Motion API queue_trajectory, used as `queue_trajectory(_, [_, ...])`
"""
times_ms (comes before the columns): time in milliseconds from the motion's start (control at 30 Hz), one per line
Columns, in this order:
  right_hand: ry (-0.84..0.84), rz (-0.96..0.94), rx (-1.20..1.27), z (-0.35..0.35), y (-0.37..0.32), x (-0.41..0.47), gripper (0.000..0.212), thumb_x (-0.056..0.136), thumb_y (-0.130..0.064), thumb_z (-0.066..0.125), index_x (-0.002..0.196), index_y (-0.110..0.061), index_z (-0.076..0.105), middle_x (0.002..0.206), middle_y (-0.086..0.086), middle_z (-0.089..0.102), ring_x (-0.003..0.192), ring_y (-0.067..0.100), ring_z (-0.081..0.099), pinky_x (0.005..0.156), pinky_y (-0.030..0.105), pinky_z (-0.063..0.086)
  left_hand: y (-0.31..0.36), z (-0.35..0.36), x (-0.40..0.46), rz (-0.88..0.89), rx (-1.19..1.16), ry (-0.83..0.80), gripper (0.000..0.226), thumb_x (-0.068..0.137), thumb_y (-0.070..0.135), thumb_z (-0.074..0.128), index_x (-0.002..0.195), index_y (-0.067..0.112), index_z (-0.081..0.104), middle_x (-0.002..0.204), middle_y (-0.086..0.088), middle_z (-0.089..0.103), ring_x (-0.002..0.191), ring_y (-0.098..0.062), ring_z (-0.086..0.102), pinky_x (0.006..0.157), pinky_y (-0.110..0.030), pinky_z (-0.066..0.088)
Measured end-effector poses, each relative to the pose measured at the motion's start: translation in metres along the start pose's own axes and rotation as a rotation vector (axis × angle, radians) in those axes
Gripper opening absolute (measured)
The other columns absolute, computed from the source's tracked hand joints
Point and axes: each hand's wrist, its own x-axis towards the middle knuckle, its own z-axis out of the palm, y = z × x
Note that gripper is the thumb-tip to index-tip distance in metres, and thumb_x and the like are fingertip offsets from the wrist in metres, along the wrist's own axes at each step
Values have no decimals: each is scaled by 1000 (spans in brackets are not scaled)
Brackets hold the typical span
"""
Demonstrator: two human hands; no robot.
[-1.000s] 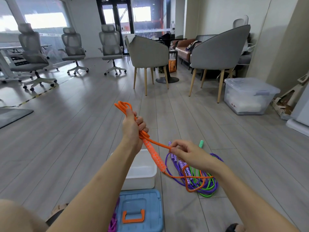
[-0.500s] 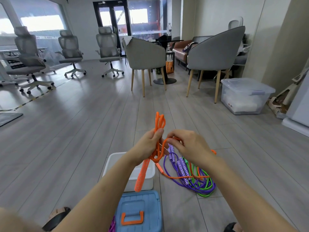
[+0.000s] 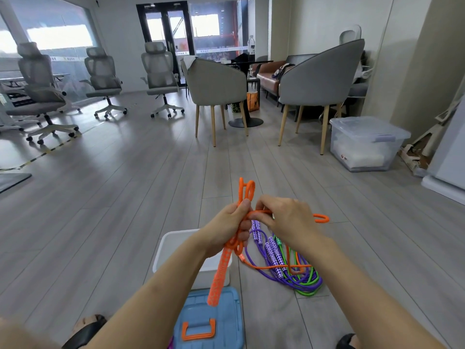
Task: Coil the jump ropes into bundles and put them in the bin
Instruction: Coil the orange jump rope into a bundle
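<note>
From the head camera, an orange jump rope (image 3: pixel 245 195) is held up in front of the body, just above the floor. It is gripped by the left hand (image 3: pixel 227 229), with the fingers curled tight round a bunch of its loops. The loop tops stick up at 12 o'clock from that hand. One orange handle (image 3: pixel 220 279) hangs down at 6 o'clock from it. A strand of the same rope is pinched by the right hand (image 3: pixel 286 220), just beside the left hand at its 3 o'clock. A small orange loop end (image 3: pixel 322 218) is seen past the right hand at 3 o'clock. More of the orange rope trails down to the floor.

A white bin (image 3: pixel 176 241) is seen on the floor under the left arm. A blue lid (image 3: pixel 226 321) with an orange handle lies at 6 o'clock from the bin, touching it or nearly so. A pile of purple ropes (image 3: pixel 270 253) and a green rope (image 3: pixel 308 290) lies on the floor at 3 o'clock from the bin. Grey chairs (image 3: pixel 216 81) are seen far off at 12 o'clock. A clear box (image 3: pixel 364 144) stands at 2 o'clock.
</note>
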Motion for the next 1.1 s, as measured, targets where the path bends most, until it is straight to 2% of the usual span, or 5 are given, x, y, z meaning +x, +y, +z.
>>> queue_trajectory(133, [-57, -120, -54, 5, 20, -4, 25, 88, -52, 70, 87, -28, 62, 74, -5, 70, 66, 23, 68, 58, 29, 39, 5, -5, -4, -107, 226, -75, 33, 106, 49, 42, 96, 17, 46, 63, 3, 26, 50, -9, 25, 51, -25, 26])
queue_trajectory(267, [-167, 24, 71, 10, 43, -11, 10, 92, -34, 73, 97, -28, 66, 80, -9, 67, 80, 19, 63, 91, 40, 43, 11, -19, -5, -164, 325, -58, 31, 103, 38, 57, 102, 7, 59, 60, 4, 31, 49, -10, 29, 49, -24, 34])
queue_trajectory(567, [72, 463, 600, 23, 37, -17, 28, 89, -12, 78, 99, -30, 59, 107, -6, 60, 101, 2, 63, 77, 12, 50, 18, -28, -3, 66, -79, 116, 24, 107, 32, 48, 94, 13, 55, 61, 2, 24, 46, -10, 24, 45, -23, 35])
queue_trajectory(667, [135, 544, 869, 26, 32, -17, 26, 91, -5, 75, 96, -26, 61, 115, 3, 60, 108, 10, 68, 69, 25, 62, 18, -31, -1, 105, -115, 162, 23, 107, 31, 48, 94, 14, 54, 59, 4, 25, 44, -9, 26, 45, -23, 37])
queue_trajectory(1100, [-91, 865, 1091, 38, 59, -31, 40, 111, -21, 42, 79, -10, 61, 60, 1, 49, 44, 5, 40, 41, 16, 33, 33, -65, 5, 354, -466, 485, 24, 107, 32, 48, 86, 20, 52, 51, 10, 26, 38, -4, 26, 42, -21, 31])
